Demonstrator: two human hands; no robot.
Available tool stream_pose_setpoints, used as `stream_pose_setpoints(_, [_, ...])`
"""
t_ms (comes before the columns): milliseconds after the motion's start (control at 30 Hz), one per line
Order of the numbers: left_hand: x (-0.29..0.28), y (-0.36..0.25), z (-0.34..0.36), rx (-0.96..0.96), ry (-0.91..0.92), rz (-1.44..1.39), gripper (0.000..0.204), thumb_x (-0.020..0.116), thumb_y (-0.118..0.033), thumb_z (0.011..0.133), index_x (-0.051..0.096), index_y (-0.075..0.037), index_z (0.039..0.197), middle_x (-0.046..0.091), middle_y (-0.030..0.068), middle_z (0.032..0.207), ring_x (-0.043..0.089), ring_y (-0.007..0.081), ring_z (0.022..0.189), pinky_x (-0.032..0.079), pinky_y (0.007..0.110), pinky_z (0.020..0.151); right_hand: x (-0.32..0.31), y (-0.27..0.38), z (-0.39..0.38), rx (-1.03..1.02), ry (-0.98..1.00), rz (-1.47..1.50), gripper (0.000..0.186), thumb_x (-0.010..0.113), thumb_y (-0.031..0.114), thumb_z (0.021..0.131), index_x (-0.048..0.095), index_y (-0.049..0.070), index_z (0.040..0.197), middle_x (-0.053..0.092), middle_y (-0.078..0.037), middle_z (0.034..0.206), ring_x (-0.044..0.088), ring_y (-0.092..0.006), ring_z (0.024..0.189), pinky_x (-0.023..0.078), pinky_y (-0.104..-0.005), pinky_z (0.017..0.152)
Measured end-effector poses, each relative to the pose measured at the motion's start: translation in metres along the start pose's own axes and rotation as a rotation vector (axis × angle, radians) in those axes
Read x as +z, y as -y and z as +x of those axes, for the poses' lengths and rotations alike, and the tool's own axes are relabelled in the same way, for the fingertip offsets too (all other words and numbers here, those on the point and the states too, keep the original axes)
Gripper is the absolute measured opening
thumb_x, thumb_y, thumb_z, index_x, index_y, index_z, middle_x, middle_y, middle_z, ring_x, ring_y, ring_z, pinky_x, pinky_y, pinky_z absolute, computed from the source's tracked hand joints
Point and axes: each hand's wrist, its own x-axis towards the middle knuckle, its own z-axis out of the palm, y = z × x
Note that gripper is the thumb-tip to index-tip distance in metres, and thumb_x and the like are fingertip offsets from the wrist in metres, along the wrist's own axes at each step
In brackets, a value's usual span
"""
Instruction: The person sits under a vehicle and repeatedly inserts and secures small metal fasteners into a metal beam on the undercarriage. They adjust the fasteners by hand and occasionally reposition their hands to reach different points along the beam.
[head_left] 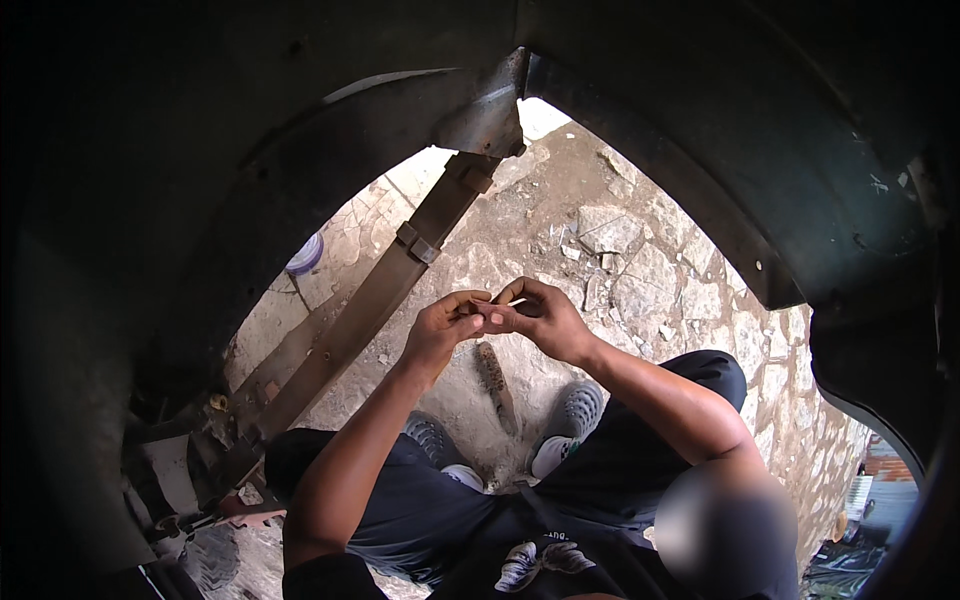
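Observation:
My left hand (pixel 447 327) and my right hand (pixel 548 318) meet at the middle, in front of my bent knees. Both are closed, fingertips pinching a small, thin, reddish-brown piece (pixel 486 307) between them. Most of that piece is hidden by the fingers, and its kind cannot be made out. Below the hands, a narrow rusty strip with a pale, tapering end (pixel 495 380) lies on the ground between my grey shoes (pixel 575 410).
Dark curved metal panels (pixel 660 190) frame the view overhead and at both sides. A long brown metal bar with clamps (pixel 385 290) slants down on the left, toward dark metal parts (pixel 175 480). Stony ground (pixel 640 290) lies beneath. A purple-and-white round object (pixel 305 254) is at far left.

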Motion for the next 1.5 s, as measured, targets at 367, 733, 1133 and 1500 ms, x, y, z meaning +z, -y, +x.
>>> stream_pose_setpoints(367, [0.005, -0.004, 0.000, 0.086, -0.139, 0.089, 0.032, 0.076, 0.000, 0.092, 0.070, 0.003, 0.124, 0.075, 0.0094, 0.112, 0.071, 0.0142, 0.106, 0.056, 0.029, 0.098, -0.003, -0.013, 0.007, -0.087, -0.122, -0.279, 0.030, 0.077, 0.025, 0.098, 0.070, -0.001, 0.111, 0.078, -0.015, 0.107, 0.075, -0.0240, 0.102, 0.058, -0.0355, 0.087])
stream_pose_setpoints(733, [0.000, 0.009, 0.003, 0.272, -0.186, 0.180, 0.044, 0.073, -0.003, 0.096, 0.062, 0.006, 0.138, 0.073, 0.0141, 0.123, 0.071, 0.0169, 0.108, 0.058, 0.030, 0.098, 0.000, 0.006, 0.017, -0.093, 0.019, -0.146, 0.025, 0.073, 0.019, 0.101, 0.071, -0.003, 0.114, 0.078, -0.010, 0.103, 0.069, -0.0139, 0.091, 0.056, -0.0315, 0.084])
stream_pose_setpoints(1133, [0.022, -0.041, 0.033, 0.329, -0.113, 0.416, 0.032, 0.059, -0.003, 0.103, 0.070, -0.001, 0.132, 0.076, 0.0072, 0.122, 0.071, 0.0164, 0.110, 0.058, 0.031, 0.097, -0.011, 0.012, 0.040, -0.247, -0.390, -0.453, 0.060, 0.086, 0.042, 0.087, 0.068, -0.001, 0.124, 0.078, -0.019, 0.101, 0.076, -0.0252, 0.094, 0.060, -0.0366, 0.082])
stream_pose_setpoints(1500, [0.017, -0.087, 0.108, 0.265, -0.408, -0.120, 0.019, 0.071, -0.021, 0.102, 0.073, -0.007, 0.113, 0.074, 0.0046, 0.104, 0.068, 0.0142, 0.093, 0.057, 0.030, 0.082, -0.003, 0.066, 0.105, -0.107, -0.447, 0.246, 0.042, 0.085, 0.021, 0.089, 0.070, 0.002, 0.124, 0.077, -0.011, 0.100, 0.070, -0.0152, 0.083, 0.050, -0.0304, 0.067])
